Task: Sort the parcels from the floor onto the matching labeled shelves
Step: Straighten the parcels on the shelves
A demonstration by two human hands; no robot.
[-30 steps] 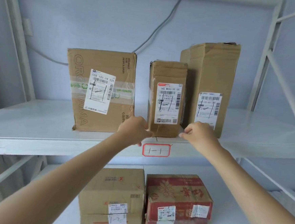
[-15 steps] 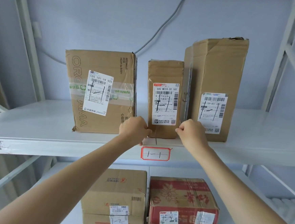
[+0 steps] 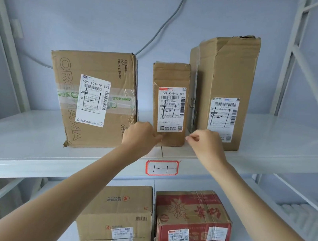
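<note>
A small upright cardboard parcel [image 3: 172, 77], its label marked 1-1, stands on the upper white shelf [image 3: 266, 147] above the red-framed tag 1-1 [image 3: 162, 167]. My left hand [image 3: 140, 137] has its curled fingers against the parcel's lower left edge. Just beside the lower right edge is my right hand [image 3: 206, 145], thumb and forefinger pinched together, with a thin gap to the cardboard. A wide parcel [image 3: 98, 64] stands to the left and a tall parcel [image 3: 228, 68] to the right, both marked 1-1.
On the lower shelf [image 3: 252, 200] sit a brown box [image 3: 121, 199] and a red box [image 3: 189, 206], each marked 1-2. White rack uprights [image 3: 286, 60] frame both sides. A grey cable [image 3: 161, 25] runs down the back wall.
The small parcel has settled upright between its two neighbours. My right hand has come slightly off its lower right edge; my left hand stays at the lower left edge.
</note>
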